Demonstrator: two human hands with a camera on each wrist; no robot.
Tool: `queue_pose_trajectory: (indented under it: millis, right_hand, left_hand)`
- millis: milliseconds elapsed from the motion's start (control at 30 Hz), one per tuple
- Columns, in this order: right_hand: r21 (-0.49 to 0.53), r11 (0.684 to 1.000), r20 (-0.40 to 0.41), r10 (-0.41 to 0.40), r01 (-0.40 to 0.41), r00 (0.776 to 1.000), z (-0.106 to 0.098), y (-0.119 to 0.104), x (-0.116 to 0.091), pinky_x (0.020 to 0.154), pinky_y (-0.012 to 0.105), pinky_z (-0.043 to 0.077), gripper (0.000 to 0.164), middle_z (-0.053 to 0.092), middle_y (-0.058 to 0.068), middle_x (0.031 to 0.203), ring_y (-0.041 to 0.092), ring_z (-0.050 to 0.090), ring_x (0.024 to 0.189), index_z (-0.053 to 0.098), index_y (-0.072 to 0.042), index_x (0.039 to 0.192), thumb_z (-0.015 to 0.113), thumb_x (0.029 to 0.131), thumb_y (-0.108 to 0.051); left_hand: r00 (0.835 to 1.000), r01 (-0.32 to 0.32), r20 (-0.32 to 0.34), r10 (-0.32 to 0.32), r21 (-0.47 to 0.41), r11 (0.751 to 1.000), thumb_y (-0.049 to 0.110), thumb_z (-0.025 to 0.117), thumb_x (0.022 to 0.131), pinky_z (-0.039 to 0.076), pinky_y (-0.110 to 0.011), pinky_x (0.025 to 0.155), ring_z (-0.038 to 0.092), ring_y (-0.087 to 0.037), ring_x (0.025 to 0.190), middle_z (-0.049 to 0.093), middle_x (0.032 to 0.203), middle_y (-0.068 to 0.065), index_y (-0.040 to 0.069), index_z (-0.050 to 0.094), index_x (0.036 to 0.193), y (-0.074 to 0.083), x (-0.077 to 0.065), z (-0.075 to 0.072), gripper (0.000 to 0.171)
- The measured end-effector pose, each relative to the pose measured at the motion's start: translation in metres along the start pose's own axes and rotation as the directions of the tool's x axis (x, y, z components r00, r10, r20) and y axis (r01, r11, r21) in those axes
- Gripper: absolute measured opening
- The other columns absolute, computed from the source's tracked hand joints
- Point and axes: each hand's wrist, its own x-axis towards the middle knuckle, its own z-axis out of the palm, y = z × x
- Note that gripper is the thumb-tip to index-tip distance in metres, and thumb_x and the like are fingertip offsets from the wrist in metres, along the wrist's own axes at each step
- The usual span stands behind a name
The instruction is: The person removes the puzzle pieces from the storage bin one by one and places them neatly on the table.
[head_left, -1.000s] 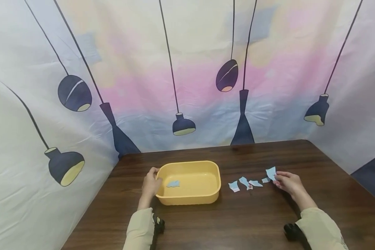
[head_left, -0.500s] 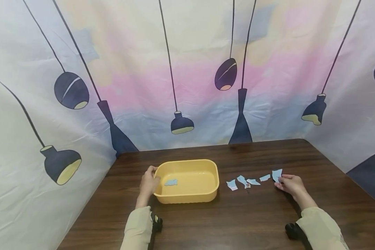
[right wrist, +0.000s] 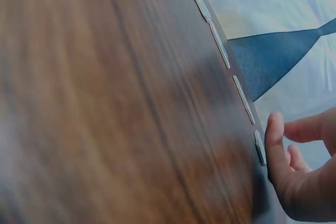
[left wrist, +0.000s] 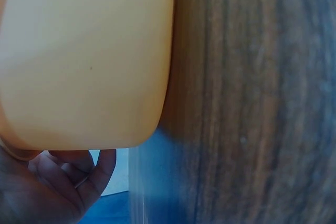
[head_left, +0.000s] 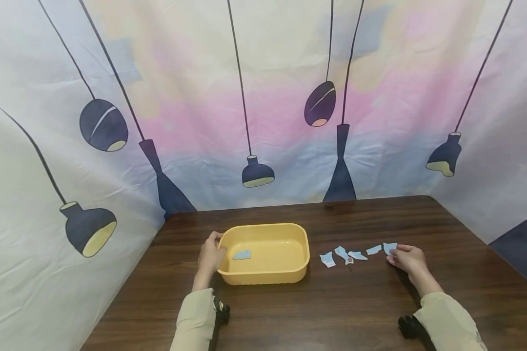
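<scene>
My left hand grips the left end of a yellow plastic basin, thumb over the rim and fingers outside. In the left wrist view the basin wall fills much of the picture, with the curled fingers beneath its end. A small blue torn paper piece lies inside the basin. My right hand is at the rightmost torn paper piece, its fingertips overlapping that piece's edge. The right wrist view has this piece flat on the table, right beside the thumb.
Several more torn paper pieces, among them one pale blue scrap and one with a pink edge, lie in a row right of the basin. The dark wooden table ends at a hanging cloth printed with lamps.
The right hand has carried its paper piece rightward, off the neighbouring scrap, and lowered it from upright to flat on the table. The left hand stays on the basin.
</scene>
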Motion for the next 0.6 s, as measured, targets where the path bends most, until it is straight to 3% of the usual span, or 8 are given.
queue_pose_trajectory:
  millis: [267,367,433,500,600]
  right_hand:
    - [-0.067,0.996,0.067,-0.048,0.052,0.997,0.020,-0.008,-0.002,0.067,0.013,0.053,0.060,0.060,-0.002,0.085,-0.005,0.061,0.066,0.020,0.022,0.141,0.048,0.096,-0.003]
    - [-0.095,0.992,0.104,-0.076,0.086,0.992,0.038,-0.014,-0.003,0.069,0.014,0.054,0.060,0.063,0.006,0.094,-0.004,0.061,0.069,0.023,0.021,0.142,0.051,0.096,-0.006]
    - [-0.112,0.988,0.135,-0.093,0.109,0.986,0.051,-0.019,-0.004,0.072,0.017,0.055,0.061,0.063,0.021,0.106,-0.004,0.062,0.072,0.024,0.019,0.142,0.053,0.096,-0.008]
    - [-0.136,0.982,0.178,-0.104,0.129,0.979,0.063,-0.025,-0.005,0.076,0.018,0.056,0.063,0.055,0.031,0.125,-0.004,0.062,0.077,0.025,0.016,0.144,0.055,0.097,-0.012]
    - [-0.107,0.983,0.242,-0.117,0.146,0.963,0.083,-0.035,-0.007,0.080,0.020,0.056,0.064,0.038,0.036,0.143,-0.002,0.064,0.084,0.025,0.014,0.145,0.055,0.097,-0.015]
  left_hand:
    - [1.000,0.005,0.010,-0.005,-0.001,1.000,0.006,0.052,0.086,0.035,-0.027,0.054,0.047,-0.015,0.058,0.054,0.079,-0.007,0.007,0.055,0.129,0.001,-0.001,0.000,0.043]
    - [1.000,0.012,0.005,-0.012,0.005,1.000,0.007,0.051,0.086,0.035,-0.027,0.054,0.048,-0.015,0.059,0.055,0.080,-0.007,0.007,0.056,0.129,0.001,-0.001,0.000,0.043]
    - [1.000,0.014,0.002,-0.014,0.008,1.000,0.007,0.052,0.086,0.035,-0.027,0.054,0.048,-0.016,0.059,0.055,0.081,-0.007,0.007,0.056,0.129,0.001,0.000,-0.001,0.043]
    - [1.000,0.011,-0.003,-0.011,0.009,1.000,0.007,0.052,0.086,0.035,-0.027,0.054,0.048,-0.016,0.059,0.055,0.080,-0.007,0.007,0.056,0.128,0.001,0.000,-0.001,0.043]
    - [1.000,0.009,-0.008,-0.009,0.004,1.000,0.007,0.053,0.085,0.036,-0.027,0.054,0.049,-0.016,0.059,0.056,0.080,-0.007,0.006,0.057,0.127,0.002,-0.001,-0.001,0.043]
